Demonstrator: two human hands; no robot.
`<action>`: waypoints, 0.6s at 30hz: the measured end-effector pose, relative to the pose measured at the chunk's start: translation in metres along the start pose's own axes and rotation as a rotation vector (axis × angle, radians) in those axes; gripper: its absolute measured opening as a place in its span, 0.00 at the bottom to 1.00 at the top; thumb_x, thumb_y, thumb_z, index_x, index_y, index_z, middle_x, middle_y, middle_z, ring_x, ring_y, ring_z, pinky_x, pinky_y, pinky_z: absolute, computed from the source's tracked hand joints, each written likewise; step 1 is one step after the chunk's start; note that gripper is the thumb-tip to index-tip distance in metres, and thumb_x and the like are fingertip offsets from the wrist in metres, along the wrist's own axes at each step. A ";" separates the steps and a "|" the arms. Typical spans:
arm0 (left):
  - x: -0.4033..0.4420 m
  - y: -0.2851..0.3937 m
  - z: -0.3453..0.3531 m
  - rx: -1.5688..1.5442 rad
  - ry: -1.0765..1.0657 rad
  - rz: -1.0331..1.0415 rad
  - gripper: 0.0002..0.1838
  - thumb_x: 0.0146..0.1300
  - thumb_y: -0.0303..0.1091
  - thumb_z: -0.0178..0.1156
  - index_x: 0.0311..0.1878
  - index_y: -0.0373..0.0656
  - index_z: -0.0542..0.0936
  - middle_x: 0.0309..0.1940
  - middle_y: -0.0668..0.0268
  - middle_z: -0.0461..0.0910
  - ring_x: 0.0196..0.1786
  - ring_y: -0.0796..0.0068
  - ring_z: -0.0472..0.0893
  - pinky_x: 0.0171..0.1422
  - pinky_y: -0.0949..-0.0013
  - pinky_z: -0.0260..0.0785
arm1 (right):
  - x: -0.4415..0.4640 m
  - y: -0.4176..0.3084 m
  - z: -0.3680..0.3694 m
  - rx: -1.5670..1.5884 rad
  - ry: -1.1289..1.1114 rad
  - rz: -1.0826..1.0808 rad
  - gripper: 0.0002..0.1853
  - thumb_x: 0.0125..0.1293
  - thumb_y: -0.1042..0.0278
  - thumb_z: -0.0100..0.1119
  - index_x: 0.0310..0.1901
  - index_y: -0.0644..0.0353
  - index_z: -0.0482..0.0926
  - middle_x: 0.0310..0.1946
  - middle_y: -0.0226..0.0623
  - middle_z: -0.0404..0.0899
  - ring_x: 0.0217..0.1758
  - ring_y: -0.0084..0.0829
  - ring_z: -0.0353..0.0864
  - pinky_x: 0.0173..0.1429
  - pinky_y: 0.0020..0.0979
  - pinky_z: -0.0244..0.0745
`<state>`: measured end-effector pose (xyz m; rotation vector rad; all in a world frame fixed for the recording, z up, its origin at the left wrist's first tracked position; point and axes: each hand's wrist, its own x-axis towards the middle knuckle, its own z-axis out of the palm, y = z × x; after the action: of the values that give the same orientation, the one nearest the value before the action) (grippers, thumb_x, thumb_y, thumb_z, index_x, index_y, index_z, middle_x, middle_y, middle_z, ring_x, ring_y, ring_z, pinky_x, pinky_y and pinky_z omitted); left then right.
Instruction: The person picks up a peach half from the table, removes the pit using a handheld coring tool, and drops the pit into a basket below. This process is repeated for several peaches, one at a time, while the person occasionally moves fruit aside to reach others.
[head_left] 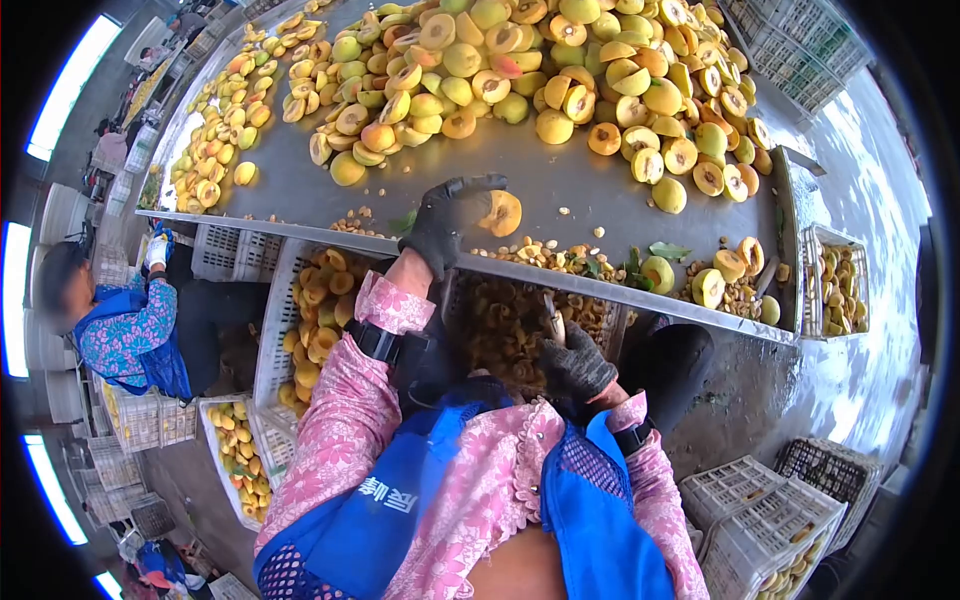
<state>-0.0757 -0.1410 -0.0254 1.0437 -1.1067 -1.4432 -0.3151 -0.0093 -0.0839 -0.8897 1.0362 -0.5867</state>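
My left hand (438,228), in a dark glove, is over the metal table's front edge. Its fingers curve around the upper left of a yellow peach half (503,214); the thumb is hard to make out. My right hand (577,364), in a dark grey glove, is closed around a short hand tool (553,318) with a light-coloured handle, pointing up towards the table edge. Below and between my hands stands a crate of dark peach pits and scraps (510,325). Loose pits (545,258) lie along the front edge.
A big heap of halved peaches (440,75) covers the far metal table (400,180). A crate of peach halves (320,310) stands by my left arm, stacked crates (765,510) at lower right. Another person (130,325) sits at the left.
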 end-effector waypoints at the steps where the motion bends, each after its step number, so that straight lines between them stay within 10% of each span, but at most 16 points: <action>1: -0.009 -0.002 0.006 0.001 -0.006 -0.001 0.19 0.51 0.21 0.50 0.49 0.33 0.73 0.47 0.61 0.75 0.47 0.74 0.75 0.53 0.73 0.69 | -0.006 -0.019 0.002 0.052 -0.010 -0.012 0.16 0.59 0.64 0.57 0.46 0.60 0.68 0.27 0.27 0.70 0.25 0.16 0.66 0.28 0.21 0.67; 12: -0.060 -0.036 0.069 -0.062 -0.108 0.070 0.20 0.60 0.31 0.47 0.54 0.31 0.69 0.53 0.57 0.71 0.55 0.68 0.71 0.61 0.68 0.61 | 0.015 -0.059 0.034 0.572 0.114 -0.157 0.14 0.57 0.68 0.59 0.44 0.60 0.71 0.26 0.27 0.74 0.22 0.19 0.72 0.24 0.19 0.68; 18: -0.066 -0.024 0.090 -0.803 0.071 -0.162 0.20 0.63 0.35 0.42 0.54 0.32 0.68 0.51 0.56 0.72 0.55 0.65 0.71 0.63 0.65 0.60 | 0.009 -0.061 0.028 0.433 0.031 -0.071 0.15 0.60 0.67 0.55 0.49 0.57 0.68 0.29 0.28 0.74 0.26 0.20 0.72 0.29 0.20 0.70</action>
<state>-0.1597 -0.0636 -0.0262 0.5980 -0.3143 -1.7423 -0.2868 -0.0387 -0.0305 -0.5383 0.8615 -0.8488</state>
